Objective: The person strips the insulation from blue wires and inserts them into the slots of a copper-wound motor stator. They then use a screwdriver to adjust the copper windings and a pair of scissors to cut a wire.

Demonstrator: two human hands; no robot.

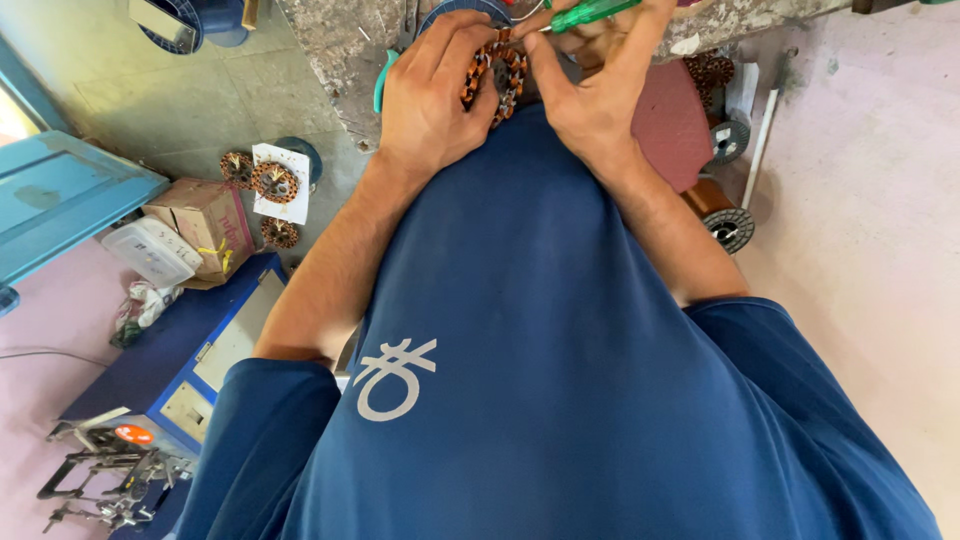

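A person's left hand (432,95) and right hand (592,92) close together around a copper-wound motor stator (497,75), held against the front of a dark blue shirt (540,330) at the top of the head view. The left hand's fingers curl over the stator's left side and grip it; the right hand's thumb presses on its right edge while the other fingers of that hand pinch a green-handled screwdriver (588,13), which lies across the top of the hand, pointing left. The stator sits between both thumbs, just in front of a rough grey workbench edge (335,55).

A turquoise-handled tool (381,80) rests on the bench just left of the left wrist. To the right, beside the right forearm, are a maroon seat or pad (672,122) and two wire spools (728,228).

On the floor to the left lie three more wound stators (274,182), one on a sheet of white paper, next to a cardboard box (205,222) and a clear plastic container (152,250). Below them stands a blue metal cabinet (175,345), and at bottom left a small metal winding jig (105,470).
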